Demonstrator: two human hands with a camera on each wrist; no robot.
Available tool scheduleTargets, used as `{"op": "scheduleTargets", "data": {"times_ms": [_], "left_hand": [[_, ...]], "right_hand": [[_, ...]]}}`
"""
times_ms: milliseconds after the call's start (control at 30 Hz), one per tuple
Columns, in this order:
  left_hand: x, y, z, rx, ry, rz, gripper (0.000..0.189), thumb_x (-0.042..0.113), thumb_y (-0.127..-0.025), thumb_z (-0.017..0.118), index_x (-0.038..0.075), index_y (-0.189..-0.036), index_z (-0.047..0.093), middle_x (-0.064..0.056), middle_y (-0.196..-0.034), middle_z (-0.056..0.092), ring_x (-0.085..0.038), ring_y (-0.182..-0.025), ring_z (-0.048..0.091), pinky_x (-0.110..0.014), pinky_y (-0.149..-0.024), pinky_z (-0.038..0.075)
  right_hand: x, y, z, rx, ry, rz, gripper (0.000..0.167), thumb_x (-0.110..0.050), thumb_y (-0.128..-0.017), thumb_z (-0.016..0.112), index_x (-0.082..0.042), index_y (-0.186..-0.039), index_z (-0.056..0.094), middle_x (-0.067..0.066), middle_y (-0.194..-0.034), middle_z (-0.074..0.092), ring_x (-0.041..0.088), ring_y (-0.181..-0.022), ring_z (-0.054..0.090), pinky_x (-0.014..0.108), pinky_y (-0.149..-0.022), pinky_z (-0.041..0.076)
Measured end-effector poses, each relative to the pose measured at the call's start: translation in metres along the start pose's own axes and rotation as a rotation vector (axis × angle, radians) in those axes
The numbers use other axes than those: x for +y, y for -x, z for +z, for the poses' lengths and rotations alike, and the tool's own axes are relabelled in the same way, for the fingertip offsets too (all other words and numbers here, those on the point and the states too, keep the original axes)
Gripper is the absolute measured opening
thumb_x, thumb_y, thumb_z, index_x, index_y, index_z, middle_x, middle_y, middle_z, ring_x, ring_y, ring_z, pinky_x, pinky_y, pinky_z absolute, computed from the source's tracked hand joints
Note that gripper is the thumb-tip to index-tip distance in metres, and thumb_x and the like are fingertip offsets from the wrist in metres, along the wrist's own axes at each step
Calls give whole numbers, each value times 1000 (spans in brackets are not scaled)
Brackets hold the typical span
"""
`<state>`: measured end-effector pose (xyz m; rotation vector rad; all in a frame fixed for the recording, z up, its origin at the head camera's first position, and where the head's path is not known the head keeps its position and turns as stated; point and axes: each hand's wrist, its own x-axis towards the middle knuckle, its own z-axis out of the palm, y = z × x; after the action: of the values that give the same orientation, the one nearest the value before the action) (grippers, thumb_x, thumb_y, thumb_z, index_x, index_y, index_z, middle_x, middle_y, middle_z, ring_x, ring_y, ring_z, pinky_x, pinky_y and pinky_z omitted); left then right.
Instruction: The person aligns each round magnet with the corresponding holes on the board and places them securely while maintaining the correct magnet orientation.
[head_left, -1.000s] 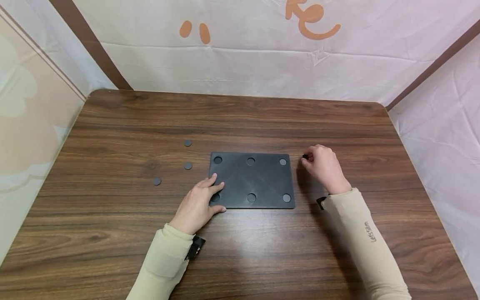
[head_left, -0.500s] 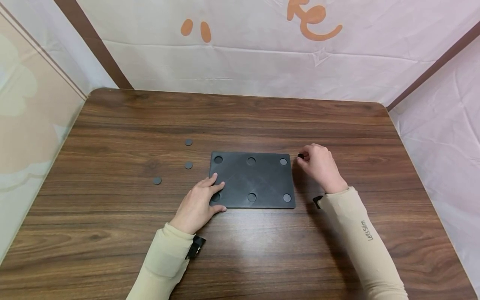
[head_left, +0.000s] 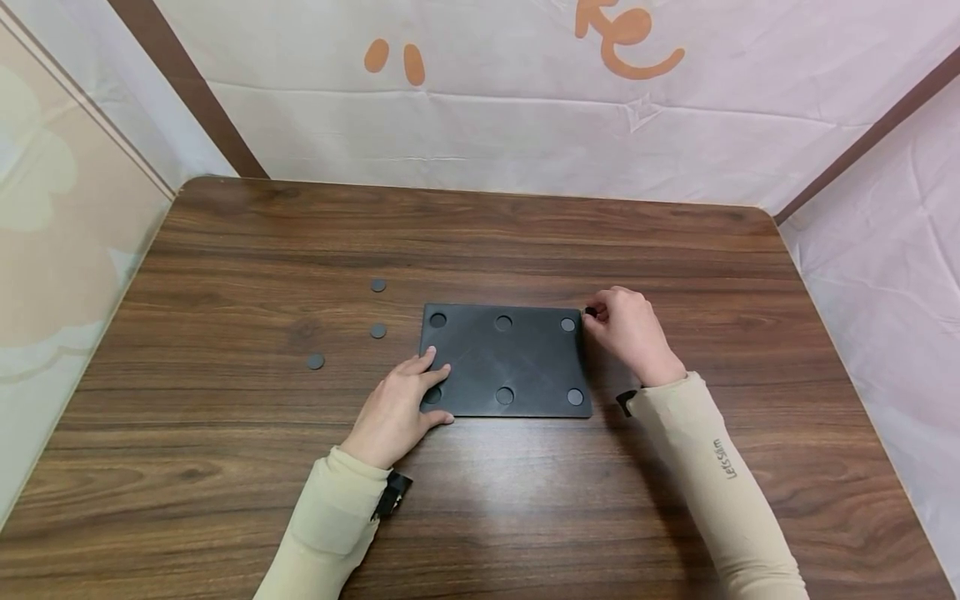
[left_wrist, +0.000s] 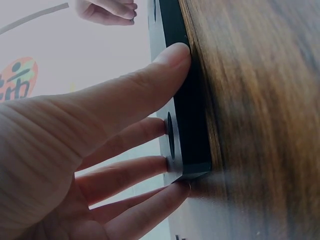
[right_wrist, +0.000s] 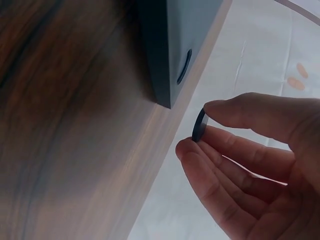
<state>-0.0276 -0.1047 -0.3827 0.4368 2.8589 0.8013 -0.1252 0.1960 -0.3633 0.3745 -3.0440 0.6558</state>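
Note:
A flat black board (head_left: pixel 525 360) with several round recesses lies on the table. My left hand (head_left: pixel 390 412) rests on its left end, fingers spread and fairly straight; in the left wrist view the thumb (left_wrist: pixel 172 55) touches the front edge. Beyond the board's far right corner, my right hand (head_left: pixel 630 333) pinches a small thin dark disc (right_wrist: pixel 199 125) between thumb and fingertips, tilted on edge. Grey discs sit in the far right recess (head_left: pixel 567 324) and the near right recess (head_left: pixel 575 397). The remaining recesses look darker; the near left one is partly covered by my left hand.
Three loose grey discs lie left of the board: a far one (head_left: pixel 378 285), a middle one (head_left: pixel 378 331) and a leftmost one (head_left: pixel 316 361). The wooden table (head_left: pixel 225 467) meets a white printed curtain (head_left: pixel 510 142) along its back and sides.
My right hand has moved left with the disc, from right of the board to its far right corner. The left hand and board have kept their places.

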Motion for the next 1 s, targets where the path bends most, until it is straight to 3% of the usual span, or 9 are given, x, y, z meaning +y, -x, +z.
{"op": "scheduleTargets", "data": {"times_ms": [1000], "left_hand": [[0,0,0,12,-3,8,63,20,-73,83,3,-129,61,-21,-144,46,-40,-131,44,-54,-99,46]], "right_hand": [[-29,-10,9,-63,-37,-85,16,-7,-86,65,3,-97,70,16,-90,68,25,-80,67,39,-74,56]]}}
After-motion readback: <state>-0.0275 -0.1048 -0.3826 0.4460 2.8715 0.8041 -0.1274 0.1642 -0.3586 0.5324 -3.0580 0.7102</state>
